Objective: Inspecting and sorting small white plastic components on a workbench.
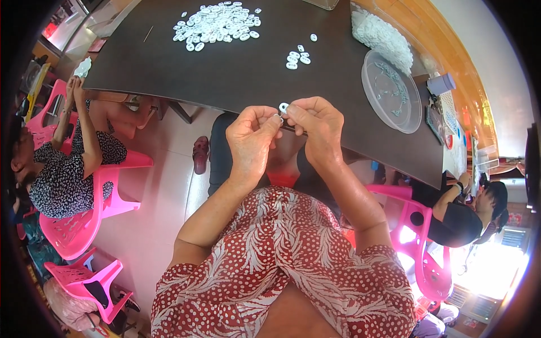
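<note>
Two bare hands meet just off the near edge of one dark table (141,65). The right hand (320,127) grips one white piece (283,106) with a dark-centred hole between thumb and forefinger. The left hand (252,135) has its thumb and forefinger drawn together just below that piece; whether they grasp something too, I cannot tell. On the table beyond lie about seven white oval pieces (292,66), one slightly apart from the others. To the right stands one clear round tray (366,84) holding many small blue-grey bits. Farther off are one thin stick (148,34), one heap of white ovals (217,25), too many to count, and one clear bag (383,39) of white pieces.
</note>
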A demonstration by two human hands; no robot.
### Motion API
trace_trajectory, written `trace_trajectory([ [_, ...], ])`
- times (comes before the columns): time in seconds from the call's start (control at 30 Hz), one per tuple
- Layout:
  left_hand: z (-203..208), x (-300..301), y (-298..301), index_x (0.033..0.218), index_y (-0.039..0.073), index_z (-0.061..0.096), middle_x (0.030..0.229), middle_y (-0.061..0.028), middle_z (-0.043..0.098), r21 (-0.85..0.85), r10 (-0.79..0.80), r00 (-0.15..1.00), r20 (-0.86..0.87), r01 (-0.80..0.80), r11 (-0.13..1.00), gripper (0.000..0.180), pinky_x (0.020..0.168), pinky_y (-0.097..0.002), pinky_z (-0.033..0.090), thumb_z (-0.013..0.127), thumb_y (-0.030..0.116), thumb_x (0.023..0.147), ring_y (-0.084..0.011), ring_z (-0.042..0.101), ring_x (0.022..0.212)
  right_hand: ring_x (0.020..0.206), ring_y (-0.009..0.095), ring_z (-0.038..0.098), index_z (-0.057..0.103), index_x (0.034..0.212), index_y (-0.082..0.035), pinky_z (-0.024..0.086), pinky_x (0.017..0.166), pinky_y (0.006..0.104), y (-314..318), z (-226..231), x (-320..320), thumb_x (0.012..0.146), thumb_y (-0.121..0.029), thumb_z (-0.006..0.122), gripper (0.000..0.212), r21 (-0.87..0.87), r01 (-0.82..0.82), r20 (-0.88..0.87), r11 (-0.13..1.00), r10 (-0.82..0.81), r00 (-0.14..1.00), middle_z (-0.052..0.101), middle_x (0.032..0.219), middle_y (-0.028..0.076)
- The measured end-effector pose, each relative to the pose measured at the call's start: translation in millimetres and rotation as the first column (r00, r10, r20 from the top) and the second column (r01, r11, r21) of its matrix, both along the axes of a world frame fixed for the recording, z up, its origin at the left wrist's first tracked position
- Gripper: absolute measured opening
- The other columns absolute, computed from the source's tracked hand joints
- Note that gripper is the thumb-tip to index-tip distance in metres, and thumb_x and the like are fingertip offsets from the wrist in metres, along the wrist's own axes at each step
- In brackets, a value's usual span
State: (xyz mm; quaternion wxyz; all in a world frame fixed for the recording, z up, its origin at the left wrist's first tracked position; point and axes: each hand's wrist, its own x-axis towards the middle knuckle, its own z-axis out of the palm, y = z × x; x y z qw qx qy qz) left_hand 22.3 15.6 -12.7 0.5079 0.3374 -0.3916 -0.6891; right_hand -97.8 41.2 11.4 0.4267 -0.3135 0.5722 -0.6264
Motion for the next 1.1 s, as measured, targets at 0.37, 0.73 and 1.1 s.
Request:
trace_trajectory([
  [0.37, -1.5, -1.2, 1.0, 0.089, -0.002, 0.060, 0.075, -0.0033, 0.062, 0.006, 0.010, 1.000, -0.025, -0.010, 1.000, 0.006, 0.047, -0.0162, 0.041, 0.061, 0.001, 0.083, -0.0056, 0.055, 0.059, 0.067, 0.007, 0.057, 0.061, 0.086, 0.001, 0.042, 0.055, 0.0194, 5.8, -0.8, 6.7, 0.079, -0.004, 0.065, 0.009, -0.037, 0.009, -0.189, 0.999, -0.016, 0.982, 0.064, 0.076, 0.006],
  [0.73, -6.0, -1.7, 1.4, 0.104, -0.003, 0.060, 0.077, -0.0028, 0.060, -0.042, -0.014, 0.997, -0.079, 0.011, 0.999, 0.020, 0.048, -0.0164, 0.041, 0.060, 0.000, 0.084, -0.0055, 0.055, 0.062, 0.073, 0.008, 0.058, 0.059, 0.088, 0.003, 0.051, 0.067, 0.0213, 9.1, -4.0, 8.1, 0.082, 0.002, 0.060, 0.007, -0.140, -0.092, -0.172, 0.986, 0.067, 0.983, 0.062, 0.080, 0.004],
  [1.1, -5.2, -0.7, 5.8, 0.104, -0.003, 0.064, 0.080, -0.0042, 0.062, -0.003, 0.015, 1.000, -0.016, -0.015, 1.000, 0.020, 0.050, -0.0169, 0.042, 0.057, -0.002, 0.085, -0.0068, 0.056, 0.064, 0.063, 0.006, 0.057, 0.055, 0.086, 0.001, 0.046, 0.057, 0.0207, 14.2, -4.6, 9.6, 0.084, 0.003, 0.056, 0.002, -0.105, -0.112, -0.310, 0.988, 0.075, 0.948, 0.060, 0.071, 0.003],
])
